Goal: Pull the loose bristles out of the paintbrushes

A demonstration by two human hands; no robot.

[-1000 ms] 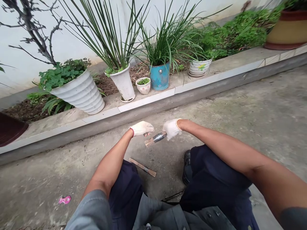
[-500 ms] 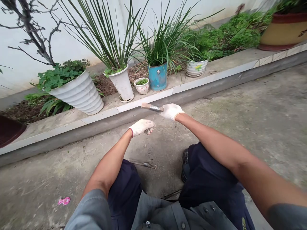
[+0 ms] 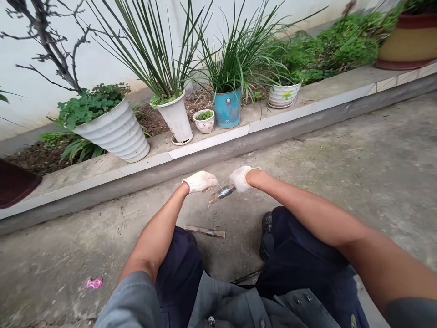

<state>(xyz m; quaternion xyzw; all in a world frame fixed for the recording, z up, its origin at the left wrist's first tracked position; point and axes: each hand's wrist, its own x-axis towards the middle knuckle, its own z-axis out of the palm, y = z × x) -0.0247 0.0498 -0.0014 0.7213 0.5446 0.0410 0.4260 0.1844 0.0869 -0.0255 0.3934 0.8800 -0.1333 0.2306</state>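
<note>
One held stick [image 3: 214,197], wooden, silvery winding [image 3: 225,192]

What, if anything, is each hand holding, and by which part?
The right hand grips the wire-wound stick by one end; the left hand pinches a thin strand, exact spot hidden.

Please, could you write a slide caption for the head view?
Gloved right hand holds a wrapped stick, thin strand reaching the left hand; another stick on the ground.

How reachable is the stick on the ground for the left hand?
Probably yes: nothing visibly blocks the way from the left hand down to the stick, though that hand seems to hold wire.
</note>
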